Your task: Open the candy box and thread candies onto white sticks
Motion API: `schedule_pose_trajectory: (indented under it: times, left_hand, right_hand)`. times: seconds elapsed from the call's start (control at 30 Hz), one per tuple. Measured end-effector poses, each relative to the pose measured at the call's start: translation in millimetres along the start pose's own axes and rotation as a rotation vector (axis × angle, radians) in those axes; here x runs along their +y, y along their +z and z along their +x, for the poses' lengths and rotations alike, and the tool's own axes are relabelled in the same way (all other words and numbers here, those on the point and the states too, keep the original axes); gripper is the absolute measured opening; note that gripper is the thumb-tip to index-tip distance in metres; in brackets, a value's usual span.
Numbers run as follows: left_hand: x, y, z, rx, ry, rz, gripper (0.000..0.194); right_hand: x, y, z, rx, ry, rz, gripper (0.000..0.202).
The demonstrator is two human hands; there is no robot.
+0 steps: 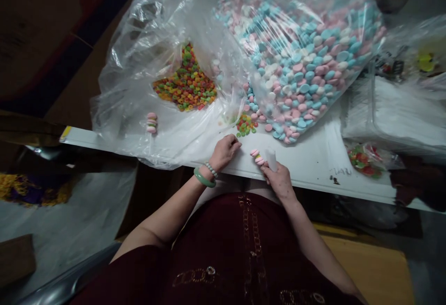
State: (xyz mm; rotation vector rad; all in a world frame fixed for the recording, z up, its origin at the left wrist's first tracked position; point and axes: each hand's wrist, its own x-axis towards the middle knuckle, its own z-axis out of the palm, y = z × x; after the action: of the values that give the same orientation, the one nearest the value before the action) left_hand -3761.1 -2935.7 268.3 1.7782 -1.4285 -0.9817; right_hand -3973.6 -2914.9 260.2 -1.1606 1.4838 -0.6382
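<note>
My right hand (278, 180) is closed at the table's front edge. From its fingertips juts a small stack of pink discs with a yellow-green layer (257, 156), tilted to the left. A translucent white strip (271, 159) also stands up from this hand; its kind I cannot make out. To the left, my left hand (226, 152) has its fingers pinched together, and whatever they hold is hidden. Just beyond it lies a small pile of green, red and yellow rings (246, 125). A similar pink stack (151, 122) lies farther left on the plastic.
A large clear bag (299, 72) of pink, blue and white discs fills the back right. An opened plastic bag (128, 58) holds many coloured rings (188, 86). At right are a packet of red and green pieces (365, 160) and clear plastic sleeves (404, 109). A cardboard box (45, 40) stands left.
</note>
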Motion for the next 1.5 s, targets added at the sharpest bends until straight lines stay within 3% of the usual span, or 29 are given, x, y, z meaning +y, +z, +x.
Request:
schedule_pose_trajectory:
  times: [0.13, 0.23, 0.43, 0.7, 1.0, 1.13, 1.2, 1.33, 1.5]
  left_hand:
    - [12, 7.7, -12, -0.264, -0.251, -0.578, 0.017]
    - [9, 13.1, -12, -0.297, -0.314, -0.759, 0.023]
    - [-4, 17.7, -5, -0.27, -0.372, -0.891, 0.024]
    - [-3, 16.6, -5, -0.247, -0.365, -0.926, 0.019]
    - [5, 16.7, -6, -0.17, -0.25, -0.476, 0.011]
    - [-2, 11.8, 4, 0.126, -0.097, -0.145, 0.012]
    - [-6, 8.1, 12, 0.21, -0.018, 0.097, 0.01]
    - [-8, 4.5, 23, 0.106, 0.043, 0.522, 0.015]
    - [-7, 0.9, 23, 0.084, -0.063, 0.725, 0.025]
  right_hand:
    - [-2, 6, -6, -0.039, -0.062, -0.038, 0.018]
    - [-1, 6, -5, -0.037, -0.126, -0.097, 0.02]
    - [3, 5, -4, -0.041, -0.143, -0.105, 0.021]
    - [5, 6, -3, -0.051, -0.154, -0.086, 0.024]
    - [6, 1, 1, 0.031, 0.003, -0.072, 0.027]
    - [6, 1, 2, 0.028, 0.036, -0.029, 0.026]
    - [5, 1, 1, 0.017, 0.053, -0.011, 0.025]
    - [2, 3, 1, 0.008, 0.052, -0.003, 0.024]
    - [-1, 4, -1, -0.004, 0.026, -0.066, 0.025]
